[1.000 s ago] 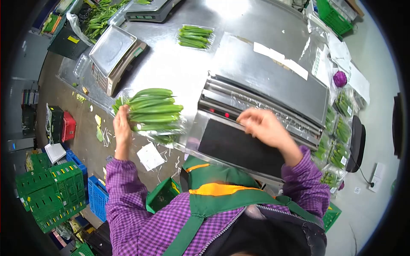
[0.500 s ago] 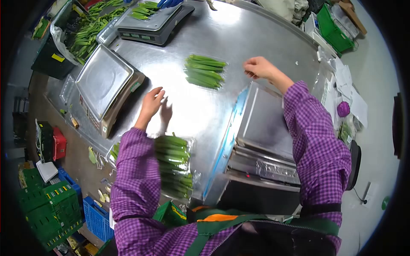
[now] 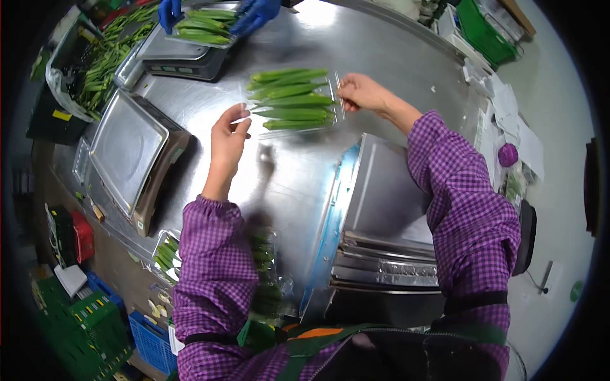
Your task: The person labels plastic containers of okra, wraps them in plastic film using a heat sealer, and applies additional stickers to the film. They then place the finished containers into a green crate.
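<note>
A clear plastic tray of okra (image 3: 295, 98) is between my two hands, above the steel table. My right hand (image 3: 362, 93) pinches the tray's right edge. At the left edge, the fingertips and thumb of my left hand (image 3: 230, 136) close on the clear plastic. The okra pods lie side by side across the tray. Below my left forearm, more packed okra (image 3: 264, 251) is partly hidden by the sleeve. Another okra pack (image 3: 167, 255) shows on the other side of that sleeve.
A scale (image 3: 130, 149) stands to the left, and a wrapping machine (image 3: 387, 190) to the right. Farther off, a co-worker's blue-gloved hands (image 3: 255, 14) hold an okra tray (image 3: 206, 26) over a second scale (image 3: 184, 63). Loose okra (image 3: 117, 60) fills a crate at the far left.
My right hand has moved left to the tray's edge, and my left hand has reached its other edge. The tray looks larger and closer. Both co-worker's gloves now show around their tray.
</note>
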Tool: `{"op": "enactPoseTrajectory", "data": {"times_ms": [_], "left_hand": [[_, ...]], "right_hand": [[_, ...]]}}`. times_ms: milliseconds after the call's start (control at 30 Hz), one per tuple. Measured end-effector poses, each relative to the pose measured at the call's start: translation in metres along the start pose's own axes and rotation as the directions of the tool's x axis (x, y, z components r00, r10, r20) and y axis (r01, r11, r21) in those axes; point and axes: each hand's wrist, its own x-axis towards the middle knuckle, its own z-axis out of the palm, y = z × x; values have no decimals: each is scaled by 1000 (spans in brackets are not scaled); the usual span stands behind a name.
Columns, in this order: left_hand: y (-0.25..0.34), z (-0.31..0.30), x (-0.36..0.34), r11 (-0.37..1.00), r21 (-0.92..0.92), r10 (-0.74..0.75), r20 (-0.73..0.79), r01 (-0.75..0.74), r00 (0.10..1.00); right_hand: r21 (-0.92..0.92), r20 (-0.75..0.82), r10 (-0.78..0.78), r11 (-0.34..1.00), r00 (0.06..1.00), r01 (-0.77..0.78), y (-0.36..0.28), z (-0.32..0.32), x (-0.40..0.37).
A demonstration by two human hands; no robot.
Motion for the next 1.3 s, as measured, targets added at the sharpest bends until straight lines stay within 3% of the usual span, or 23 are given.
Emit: {"op": "enactPoseTrajectory", "data": {"times_ms": [33, 100, 233, 400, 467, 667, 733, 767, 833, 867, 933, 1000, 1067, 1100, 1133, 1167, 1200, 1267, 1300], "left_hand": [[23, 3, -12, 998, -30, 50, -12, -50, 999], [65, 14, -41, 991, -55, 120, 14, -119, 993], [115, 61, -101, 977, -167, 163, 166, -135, 973], [112, 150, -166, 988, -136, 127, 451, -73, 883], [101, 181, -184, 995, -4, 85, 548, -99, 832], [86, 207, -217, 985, 136, -5, 632, -104, 775], [91, 196, -226, 954, 182, 82, 604, -237, 793], [90, 185, -230, 926, 198, 151, 585, -321, 797], [94, 157, -245, 778, 375, 291, 497, -505, 817], [98, 148, -258, 773, 375, 302, 491, -512, 817], [110, 132, -277, 646, 679, 31, 434, -350, 900], [94, 138, -282, 668, 637, 51, 476, -384, 878], [84, 154, -276, 687, 626, 33, 482, -370, 876], [88, 159, -272, 859, 489, -123, 485, -151, 866], [92, 154, -275, 858, 488, -115, 485, -159, 867], [97, 145, -277, 927, 372, -144, 476, -50, 868], [102, 137, -283, 968, 244, -176, 472, 64, 864], [101, 114, -298, 958, 170, -287, 488, 233, 825], [103, 110, -306, 935, 165, -353, 525, 314, 774]], "right_hand": [[9, -17, 5, 1000, 1000, -5, -11, -10, -19], [8, -73, -142, 990, 987, 143, -24, -27, -66], [-21, -226, -130, 991, 965, 129, -12, -63, -183], [45, -368, 8, 999, 930, 10, 76, -88, -326], [99, -416, 68, 995, 907, -30, 114, -86, -362], [206, -531, 142, 978, 836, -35, 168, -67, -409], [-98, -609, -69, 995, 790, 11, 171, -59, -424], [-177, -698, -120, 984, 706, -8, 171, -52, -439], [-412, -779, -245, 894, 578, -175, 163, -39, -480], [-475, -778, -250, 835, 576, -278, 166, -29, -497], [-535, -782, -232, 725, 579, -433, 177, -9, -516], [-551, -788, -299, 732, 538, -400, 189, 13, -503], [-387, -805, -247, 908, 539, -160, 191, 25, -473], [-212, -819, -85, 964, 568, -162, 181, 26, -466], [-213, -822, -90, 964, 563, -156, 181, 26, -468], [152, -791, 61, 984, 609, 98, 182, 22, -470], [502, -702, 174, 809, 691, 307, 184, 18, -472], [566, -661, 182, 758, 728, 324, 163, 17, -498], [721, -530, 171, 607, 831, 335, 165, 19, -505]]}}
